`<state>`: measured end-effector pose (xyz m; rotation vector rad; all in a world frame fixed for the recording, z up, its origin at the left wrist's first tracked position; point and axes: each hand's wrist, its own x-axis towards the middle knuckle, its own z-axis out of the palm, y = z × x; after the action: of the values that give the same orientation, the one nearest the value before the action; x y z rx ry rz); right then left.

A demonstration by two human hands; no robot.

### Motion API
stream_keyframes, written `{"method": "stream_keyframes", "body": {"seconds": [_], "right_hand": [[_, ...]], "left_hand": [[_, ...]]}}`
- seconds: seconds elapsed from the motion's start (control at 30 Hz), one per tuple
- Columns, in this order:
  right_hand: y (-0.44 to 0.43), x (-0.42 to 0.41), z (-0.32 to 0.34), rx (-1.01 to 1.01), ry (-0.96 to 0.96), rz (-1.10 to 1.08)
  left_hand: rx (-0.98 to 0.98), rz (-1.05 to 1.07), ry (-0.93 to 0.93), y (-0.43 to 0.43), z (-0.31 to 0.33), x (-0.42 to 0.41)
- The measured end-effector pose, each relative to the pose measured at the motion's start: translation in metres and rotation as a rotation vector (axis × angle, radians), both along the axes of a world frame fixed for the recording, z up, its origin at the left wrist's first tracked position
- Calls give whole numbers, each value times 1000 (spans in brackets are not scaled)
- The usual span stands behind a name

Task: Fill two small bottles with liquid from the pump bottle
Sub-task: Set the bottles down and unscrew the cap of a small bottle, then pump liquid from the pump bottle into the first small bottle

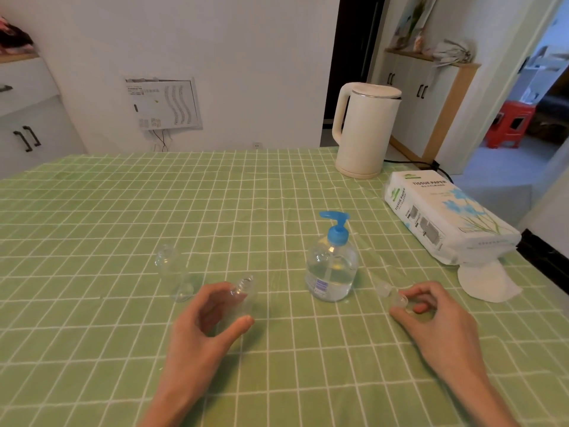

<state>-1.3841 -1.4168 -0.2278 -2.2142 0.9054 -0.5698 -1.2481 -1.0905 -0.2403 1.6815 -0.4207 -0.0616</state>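
Green-checked table (92,211) in a white-walled room, both hands working.
One kettle (363,131) and one tissue pack (443,211) sit far right. One pump bottle (332,269) stands centre. Left hand (209,318) curls its fingers round the nearer small bottle (244,291); the farther small bottle (174,272) stands upright just beyond. Right hand (437,315) pinches a clear cap (397,298) in its fingers.

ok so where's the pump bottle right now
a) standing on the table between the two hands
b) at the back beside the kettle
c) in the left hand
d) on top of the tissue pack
a: the pump bottle stands untouched on the green tablecloth, between the left hand, which curls round a small bottle, and the right hand, which pinches a clear cap.
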Motion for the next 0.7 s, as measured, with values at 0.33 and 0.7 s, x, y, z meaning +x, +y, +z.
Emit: {"method": "stream_keyframes", "body": {"seconds": [0.33, 0.7], "right_hand": [[35, 68, 81, 213, -323, 385], [46, 136, 89, 436, 7, 416]], "left_hand": [[-33, -53, 46, -30, -3, 27], [19, -40, -8, -33, -8, 29]]}}
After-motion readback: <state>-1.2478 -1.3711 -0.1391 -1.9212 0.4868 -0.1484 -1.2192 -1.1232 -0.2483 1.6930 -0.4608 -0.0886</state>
